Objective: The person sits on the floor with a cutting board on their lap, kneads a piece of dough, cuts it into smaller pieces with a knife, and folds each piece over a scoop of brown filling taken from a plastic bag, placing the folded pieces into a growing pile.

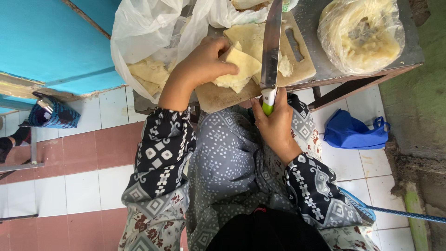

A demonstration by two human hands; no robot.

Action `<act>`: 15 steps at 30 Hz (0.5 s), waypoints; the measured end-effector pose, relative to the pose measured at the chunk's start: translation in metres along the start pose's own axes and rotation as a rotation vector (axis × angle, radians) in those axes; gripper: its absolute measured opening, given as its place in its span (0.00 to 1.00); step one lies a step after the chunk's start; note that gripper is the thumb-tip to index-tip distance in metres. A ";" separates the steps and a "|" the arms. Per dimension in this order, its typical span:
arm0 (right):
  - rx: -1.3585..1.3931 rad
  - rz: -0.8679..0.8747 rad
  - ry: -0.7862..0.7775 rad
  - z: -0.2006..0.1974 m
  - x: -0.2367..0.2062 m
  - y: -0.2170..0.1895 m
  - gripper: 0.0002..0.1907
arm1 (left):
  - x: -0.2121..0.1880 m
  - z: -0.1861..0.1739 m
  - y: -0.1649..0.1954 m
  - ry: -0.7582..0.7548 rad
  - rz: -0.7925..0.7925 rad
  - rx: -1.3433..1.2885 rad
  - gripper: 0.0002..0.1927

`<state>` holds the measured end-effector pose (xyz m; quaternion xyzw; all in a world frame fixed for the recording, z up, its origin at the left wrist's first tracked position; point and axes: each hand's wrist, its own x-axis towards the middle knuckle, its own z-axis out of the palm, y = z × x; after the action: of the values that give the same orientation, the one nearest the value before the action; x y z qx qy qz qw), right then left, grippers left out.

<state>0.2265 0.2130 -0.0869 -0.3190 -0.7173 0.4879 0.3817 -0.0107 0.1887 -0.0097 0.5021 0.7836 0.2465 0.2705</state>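
My left hand presses down on a pale yellow folded sheet of dough-like food lying on a wooden cutting board. My right hand grips the green and white handle of a long knife. Its blade stands edge-down on the board right beside the folded piece, and further pale sheets lie behind it. The board rests on a grey metal table.
A white plastic bag with more pale pieces lies at the table's left. A clear bag of round stacked sheets sits at the right. A blue bag lies on the tiled floor, with a blue rope and a patterned basket nearby.
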 end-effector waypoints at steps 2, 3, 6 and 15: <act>-0.005 -0.009 0.001 -0.001 0.001 0.001 0.22 | -0.020 -0.006 0.008 0.079 0.029 -0.064 0.28; -0.011 0.003 -0.009 -0.001 0.001 0.001 0.20 | -0.032 -0.012 0.011 0.118 0.045 -0.096 0.27; -0.002 0.051 -0.022 -0.003 0.002 0.001 0.18 | -0.074 -0.053 -0.004 0.169 0.062 -0.355 0.25; 0.159 0.104 0.068 -0.012 -0.004 -0.001 0.17 | -0.071 -0.092 -0.039 0.601 -0.192 0.884 0.25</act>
<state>0.2391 0.2150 -0.0837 -0.3411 -0.6453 0.5514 0.4040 -0.0729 0.0983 0.0443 0.4015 0.8978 0.0001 -0.1810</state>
